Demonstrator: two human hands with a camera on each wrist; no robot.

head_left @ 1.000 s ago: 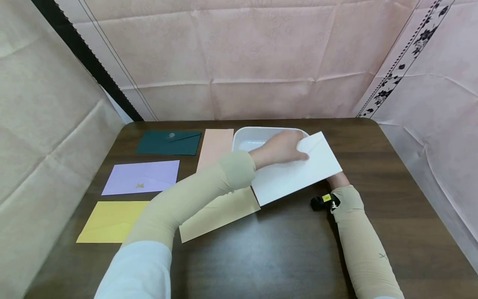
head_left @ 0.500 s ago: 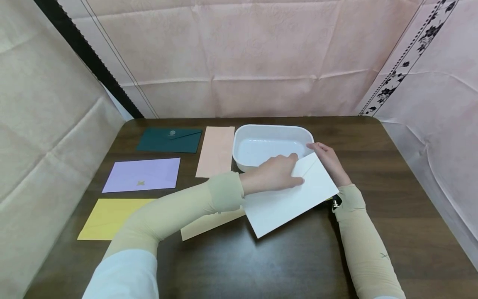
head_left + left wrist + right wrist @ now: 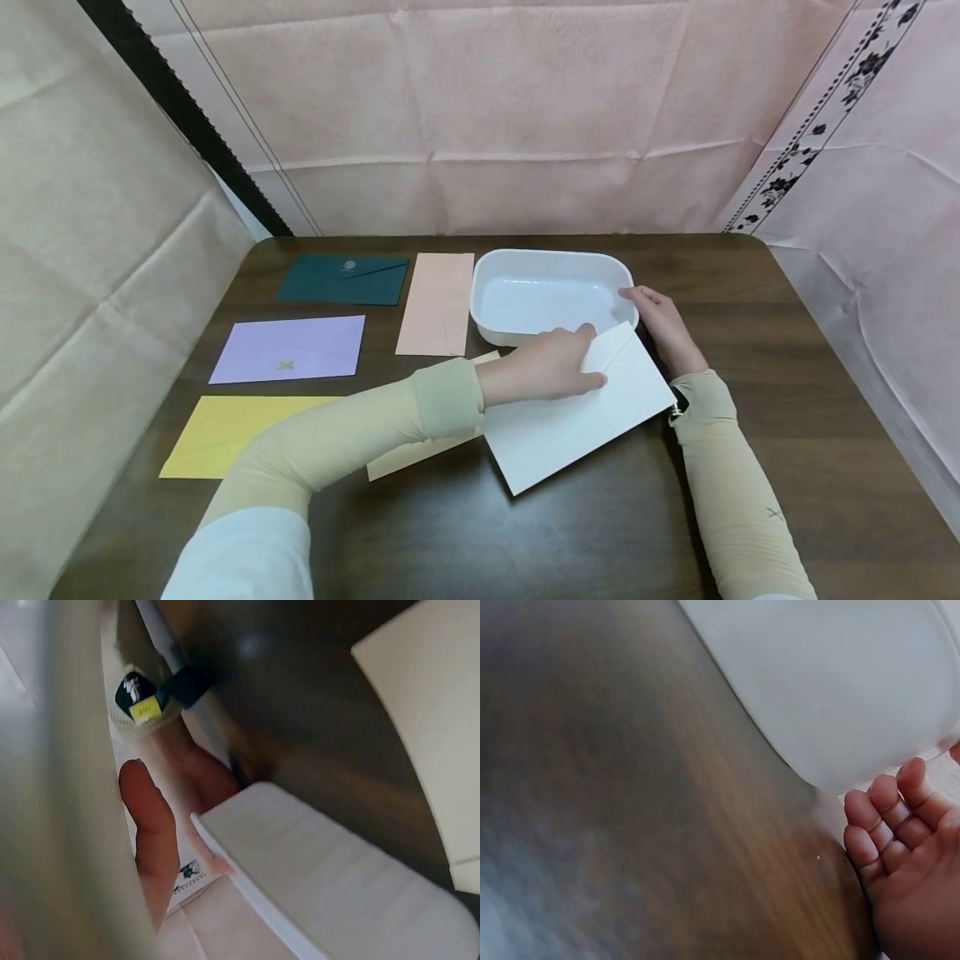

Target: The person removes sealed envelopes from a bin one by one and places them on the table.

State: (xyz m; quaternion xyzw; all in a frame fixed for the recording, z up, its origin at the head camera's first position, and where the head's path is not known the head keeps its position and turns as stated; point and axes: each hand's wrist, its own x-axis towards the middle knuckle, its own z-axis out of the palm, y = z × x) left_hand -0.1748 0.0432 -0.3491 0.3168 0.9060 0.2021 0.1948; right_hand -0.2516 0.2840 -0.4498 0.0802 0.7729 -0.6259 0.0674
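Note:
A white envelope is held by my left hand, thumb on its upper face, tilted in front of the white plastic tub. The fingers beneath the envelope are hidden. At the tub's right end my right hand holds the rim, thumb over the edge. In the right wrist view, its curled fingers lie against the tub's outer wall. A cream envelope lies on the table, partly covered by the left forearm and the white envelope. Nothing shows inside the tub.
On the left of the wooden table lie a dark green envelope, a lilac envelope and a yellow envelope. A pale pink envelope lies left of the tub. Cloth sheets hang around the table.
My left hand has brought the white envelope from over the tub toward me and slightly left. My right hand, earlier mostly hidden behind the envelope, now shows at the tub's right rim.

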